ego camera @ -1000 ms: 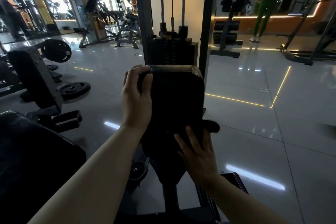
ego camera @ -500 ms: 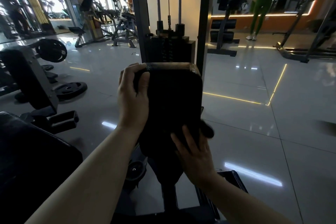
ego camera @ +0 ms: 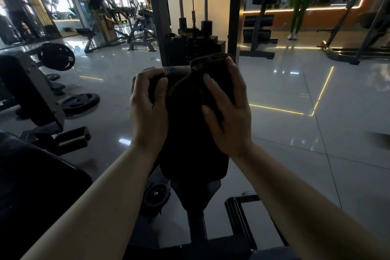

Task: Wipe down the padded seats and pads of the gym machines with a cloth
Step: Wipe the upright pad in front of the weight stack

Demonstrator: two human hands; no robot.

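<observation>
Pad (ego camera: 190,143): black, upright, on machine post before weight stack (ego camera: 195,46) | Cloth (ego camera: 211,65): dark, draped over pad's upper right corner, under my right hand (ego camera: 229,112), fingers spread flat, pressing it | Left hand (ego camera: 147,107): I see fingers curled, gripping pad's upper left edge.

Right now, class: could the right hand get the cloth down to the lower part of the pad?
Probably yes: the right hand presses the cloth high on the pad, whose lower part lies bare.
</observation>
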